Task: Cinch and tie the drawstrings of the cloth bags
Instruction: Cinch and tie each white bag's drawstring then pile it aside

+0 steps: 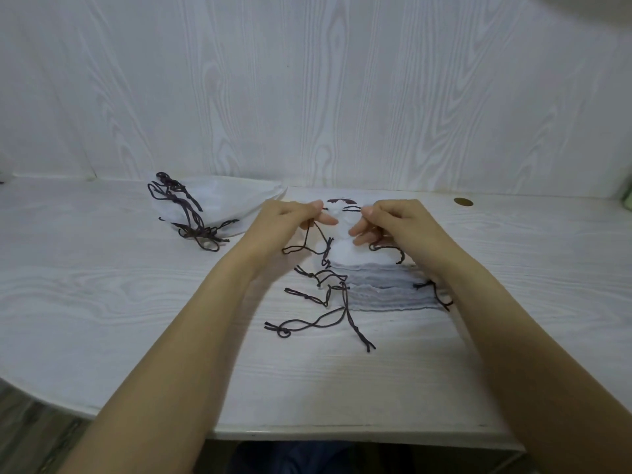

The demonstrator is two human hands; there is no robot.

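Observation:
A white cloth bag (340, 248) lies on top of a stack of flat white bags (393, 289) at the table's middle. Its mouth is bunched between my two hands. My left hand (290, 222) pinches the dark drawstring (307, 239) on the bag's left side. My right hand (398, 224) pinches the dark drawstring (386, 248) on the right side. Loose loops hang below both hands. Several more dark cords (321, 295) trail out from the stack toward the front.
A pile of white bags with knotted dark cords (219, 206) lies at the back left. A round brass cap (463, 202) sits in the tabletop at the back right. The white wood-grain table (136, 302) meets a white panelled wall.

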